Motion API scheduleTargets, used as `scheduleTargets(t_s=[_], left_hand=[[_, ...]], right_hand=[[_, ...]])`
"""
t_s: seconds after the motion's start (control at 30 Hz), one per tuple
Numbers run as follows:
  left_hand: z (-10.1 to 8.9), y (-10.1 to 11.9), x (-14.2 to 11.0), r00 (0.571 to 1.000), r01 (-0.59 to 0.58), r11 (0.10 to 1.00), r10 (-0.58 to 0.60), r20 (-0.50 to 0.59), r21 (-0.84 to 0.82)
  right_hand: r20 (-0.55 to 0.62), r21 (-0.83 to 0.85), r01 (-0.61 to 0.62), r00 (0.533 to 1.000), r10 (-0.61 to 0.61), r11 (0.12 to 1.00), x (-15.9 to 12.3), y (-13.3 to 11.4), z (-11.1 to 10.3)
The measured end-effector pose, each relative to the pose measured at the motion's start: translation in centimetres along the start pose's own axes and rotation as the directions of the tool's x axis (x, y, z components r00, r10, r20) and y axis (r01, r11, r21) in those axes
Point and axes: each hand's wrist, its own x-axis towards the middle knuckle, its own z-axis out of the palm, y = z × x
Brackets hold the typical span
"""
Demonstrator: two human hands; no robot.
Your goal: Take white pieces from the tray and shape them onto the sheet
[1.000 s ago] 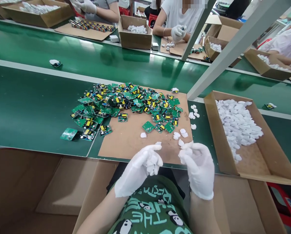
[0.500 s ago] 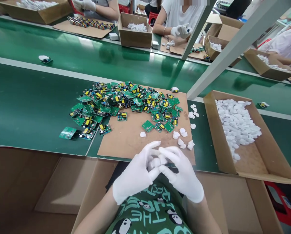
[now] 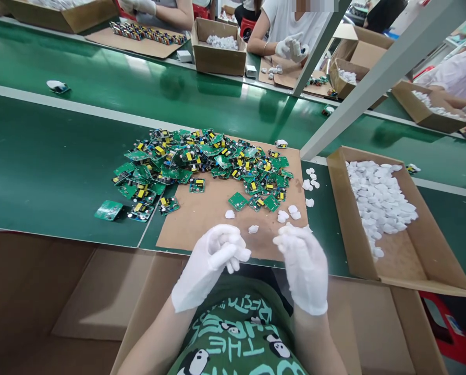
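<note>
The left hand (image 3: pixel 209 260) wears a white glove and is curled up, with its fingers closed around a small white piece (image 3: pixel 241 255) that sticks out by the thumb. The right hand (image 3: pixel 303 263), also gloved, is held up just beside it — its fingers are bent in and bunched together, but I cannot tell if it is pinching anything. Both hands hang over the near edge of the brown cardboard sheet (image 3: pixel 213 213).

The white piece looks like a little plastic cap. It is likely very light and hard, and a bit smooth, so it could slip out of a cloth glove. It seems best held by its edges, between thumb and first finger.

More loose white pieces (image 3: pixel 287 213) lie on the sheet near the right hand. A big pile of green circuit boards (image 3: pixel 201 161) sits at the far side of the sheet — these look thin and stiff, with small parts on top that could break, so the bare edges are the safe place to grip. A cardboard box (image 3: pixel 416 260) of white pieces sits to the right.
</note>
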Motion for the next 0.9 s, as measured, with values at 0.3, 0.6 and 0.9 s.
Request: scheduleTargets(t_s=[0.3, 0.6, 0.9], left_hand=[[0.1, -1.2, 0.5, 0.989, -0.033, 0.999, 0.028, -0.145, -0.036], [1.4, -1.5, 0.0, 0.999, -0.046, 0.999, 0.046, -0.011, 0.009], [1.7, -2.6, 0.8, 0.981, -0.049, 0.963, 0.096, -0.167, 0.266]], right_hand=[[0.517, -0.645, 0.642, 0.766, -0.382, 0.414, 1.9, 2.9, -2.7], [0.416, -0.458, 0.575, 0.813, -0.408, 0.678, -0.4, 0.4, 0.1], [0.408, -0.392, 0.587, 0.801, -0.438, 0.708, -0.9, 0.3, 1.8]])
